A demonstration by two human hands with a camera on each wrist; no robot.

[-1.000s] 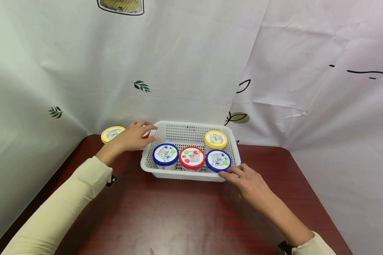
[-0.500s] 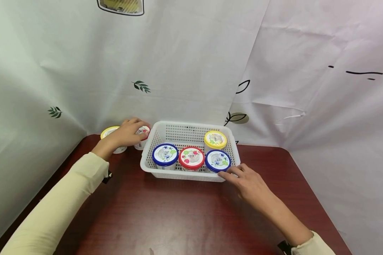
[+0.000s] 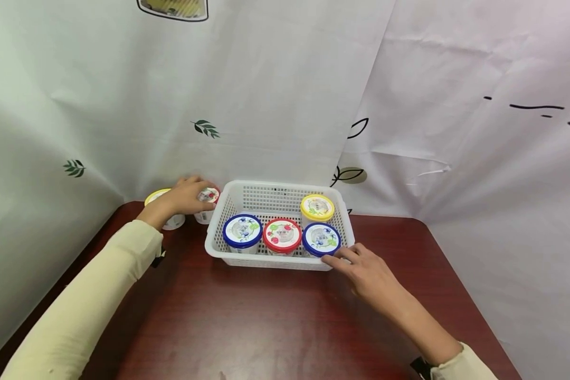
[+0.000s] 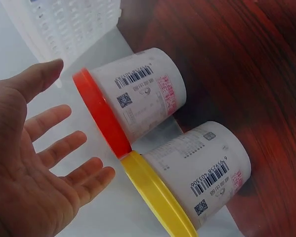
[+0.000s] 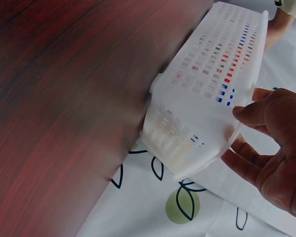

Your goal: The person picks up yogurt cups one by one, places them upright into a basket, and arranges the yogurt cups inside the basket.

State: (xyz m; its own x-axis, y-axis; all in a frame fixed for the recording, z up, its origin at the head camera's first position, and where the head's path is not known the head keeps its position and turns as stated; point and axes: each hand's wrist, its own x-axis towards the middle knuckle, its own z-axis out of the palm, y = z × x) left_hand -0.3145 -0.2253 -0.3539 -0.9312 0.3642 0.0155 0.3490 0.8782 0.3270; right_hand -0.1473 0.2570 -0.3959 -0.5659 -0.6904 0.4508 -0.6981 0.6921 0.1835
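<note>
My left hand (image 3: 185,196) is over a red-lidded tub (image 3: 209,195), left of the basket. In the left wrist view its fingers (image 4: 63,148) are spread, with a gap to the lid. Beside that tub stands a yellow-lidded tub (image 3: 172,221), partly hidden by the hand. At the front right corner of the white plastic basket (image 3: 271,262), my right hand (image 3: 368,269) grips the rim, thumb on the front wall. Inside are two blue-lidded tubs, one left (image 3: 243,231) and one right (image 3: 321,239), with a red-lidded tub (image 3: 282,235) between; a yellow-lidded tub (image 3: 317,207) is behind.
The basket stands on a dark red wooden table (image 3: 247,316), near its back edge. Behind and to both sides hangs a pale cloth (image 3: 275,105) printed with leaves.
My left hand has moved left from the basket's left end to over the red-lidded tub, uncovering more of it. The right hand has stayed at the basket corner.
</note>
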